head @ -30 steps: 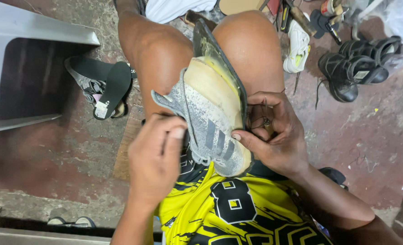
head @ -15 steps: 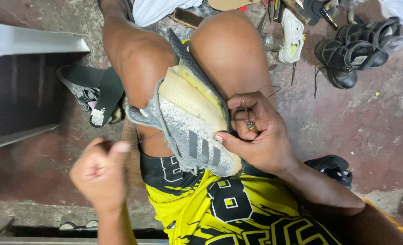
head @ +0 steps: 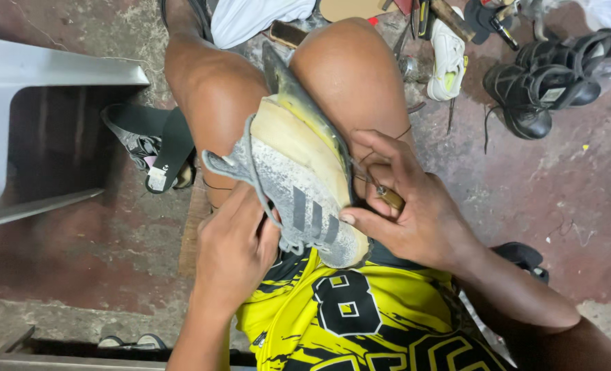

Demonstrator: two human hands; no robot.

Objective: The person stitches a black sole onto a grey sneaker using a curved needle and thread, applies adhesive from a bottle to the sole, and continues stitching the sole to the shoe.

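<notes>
Your stained concrete floor (head: 560,206) carries black boots (head: 546,79), a white shoe (head: 448,58) and a black sandal (head: 158,148).

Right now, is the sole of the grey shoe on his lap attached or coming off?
Partly off. The dark sole gapes away from the grey shoe, baring the pale insole board. The left hand and right hand hold the shoe.
</notes>
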